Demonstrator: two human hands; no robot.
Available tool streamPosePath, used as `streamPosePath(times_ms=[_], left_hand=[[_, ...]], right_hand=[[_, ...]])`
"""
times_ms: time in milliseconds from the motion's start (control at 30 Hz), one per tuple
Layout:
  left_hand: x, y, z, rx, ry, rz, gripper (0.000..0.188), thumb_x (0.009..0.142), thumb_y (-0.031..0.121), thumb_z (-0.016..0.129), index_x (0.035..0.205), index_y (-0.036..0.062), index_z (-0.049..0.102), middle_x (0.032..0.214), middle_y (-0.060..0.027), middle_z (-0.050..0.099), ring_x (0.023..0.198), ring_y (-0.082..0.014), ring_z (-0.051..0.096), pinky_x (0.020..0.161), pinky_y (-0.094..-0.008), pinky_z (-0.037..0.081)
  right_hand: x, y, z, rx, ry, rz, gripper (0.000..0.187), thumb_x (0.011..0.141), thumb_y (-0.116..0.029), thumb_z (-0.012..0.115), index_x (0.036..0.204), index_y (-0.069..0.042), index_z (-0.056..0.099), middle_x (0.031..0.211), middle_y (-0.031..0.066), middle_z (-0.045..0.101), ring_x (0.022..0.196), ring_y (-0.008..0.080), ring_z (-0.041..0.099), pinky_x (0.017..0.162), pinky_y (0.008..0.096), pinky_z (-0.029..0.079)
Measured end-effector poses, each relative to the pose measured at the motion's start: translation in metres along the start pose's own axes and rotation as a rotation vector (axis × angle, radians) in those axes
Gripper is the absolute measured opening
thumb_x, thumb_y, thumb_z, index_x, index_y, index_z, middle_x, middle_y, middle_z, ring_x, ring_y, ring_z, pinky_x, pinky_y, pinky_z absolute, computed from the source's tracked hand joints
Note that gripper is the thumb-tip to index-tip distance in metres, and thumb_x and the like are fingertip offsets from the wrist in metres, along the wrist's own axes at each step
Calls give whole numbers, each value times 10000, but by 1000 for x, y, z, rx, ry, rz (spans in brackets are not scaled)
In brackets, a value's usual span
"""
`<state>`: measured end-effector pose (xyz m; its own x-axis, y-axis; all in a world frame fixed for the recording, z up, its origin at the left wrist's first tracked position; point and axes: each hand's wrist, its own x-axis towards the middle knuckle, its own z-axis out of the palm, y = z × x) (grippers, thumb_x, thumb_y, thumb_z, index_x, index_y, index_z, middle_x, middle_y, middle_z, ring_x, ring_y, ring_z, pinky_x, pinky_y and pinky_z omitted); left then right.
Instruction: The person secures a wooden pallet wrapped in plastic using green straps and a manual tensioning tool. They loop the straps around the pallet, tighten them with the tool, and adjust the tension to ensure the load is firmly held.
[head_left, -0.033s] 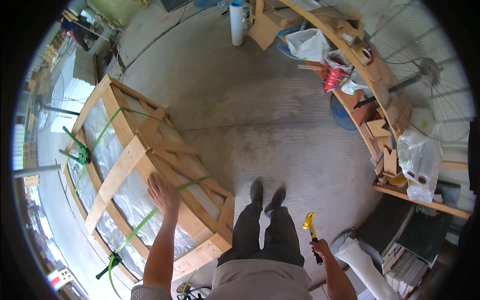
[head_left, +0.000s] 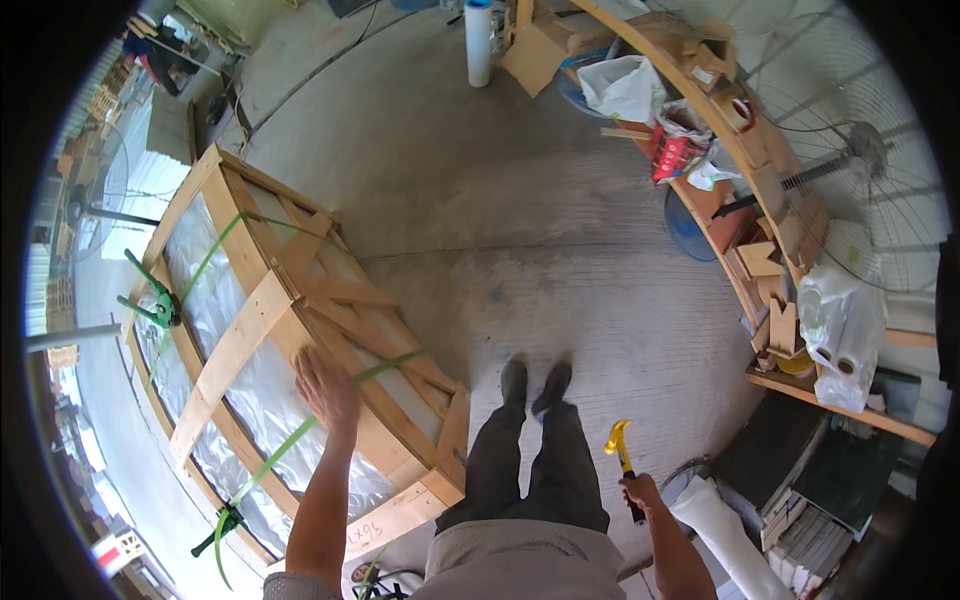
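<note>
My left hand (head_left: 327, 388) lies with its fingers stretched out on the top edge beam of a large wooden crate (head_left: 225, 400), just below a diagonal plank (head_left: 232, 365). Beneath the slats shows clear plastic wrap. In my right hand (head_left: 641, 491), held low to the right of my legs, is a claw hammer (head_left: 619, 445) with a yellow head pointing up and a dark handle. Green strapping (head_left: 275, 455) runs across the crate near my left forearm. One green strapping tool (head_left: 158, 308) sits on the crate's far left part, another (head_left: 228, 522) at its near left.
A curved-looking wooden shelf (head_left: 745, 170) holding cardboard, bags and wood offcuts runs along the right. A white-and-blue roll (head_left: 478, 45) stands upright at the back. Near my right side are a white roll (head_left: 725, 535) and dark panels (head_left: 775, 445). Another person (head_left: 160, 60) is at the far upper left.
The view has shifted very slightly, and one foot sits a little differently. Both hands keep their places, the right one still around the hammer.
</note>
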<state>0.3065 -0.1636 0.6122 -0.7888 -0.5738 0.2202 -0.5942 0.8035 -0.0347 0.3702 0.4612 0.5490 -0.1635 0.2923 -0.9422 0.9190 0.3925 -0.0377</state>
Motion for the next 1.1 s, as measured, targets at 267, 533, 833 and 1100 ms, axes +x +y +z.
streamPosePath(times_ms=[267, 533, 833, 1100], left_hand=[[17, 9, -2, -7, 1, 23, 542, 855, 151, 541, 1341, -1, 356, 1372, -195, 387, 1288, -378, 352, 1020, -481, 293], [21, 11, 2, -48, -14, 24, 505, 853, 110, 527, 1321, -14, 382, 1352, -213, 403, 1264, -393, 374, 1016, -487, 302], [24, 11, 9, -73, -80, -11, 457, 922, 181, 446, 1320, -34, 387, 1375, -231, 379, 1275, -406, 355, 1038, -487, 282], [14, 2, 31, -164, -138, -52, 579, 978, 382, 237, 1357, -46, 329, 1426, -234, 294, 1327, -387, 273, 1081, -495, 222]], right_hand=[[71, -179, 56, -249, -25, -202, 242, 774, -208, 615, 730, 20, 546, 552, 75, 545, 425, 188, 529, 405, 341, 425], [82, -288, 135, -16, -448, -163, 345, 870, -280, 585, 662, -10, 533, 536, 76, 516, 419, 197, 507, 407, 345, 419], [148, -295, 254, 431, -509, 388, 303, 928, -305, 481, 794, -33, 468, 524, 87, 480, 416, 223, 501, 385, 376, 443], [216, -261, 390, 410, -749, 528, 421, 939, -441, 415, 791, -50, 461, 520, 69, 468, 424, 223, 475, 397, 353, 430]])
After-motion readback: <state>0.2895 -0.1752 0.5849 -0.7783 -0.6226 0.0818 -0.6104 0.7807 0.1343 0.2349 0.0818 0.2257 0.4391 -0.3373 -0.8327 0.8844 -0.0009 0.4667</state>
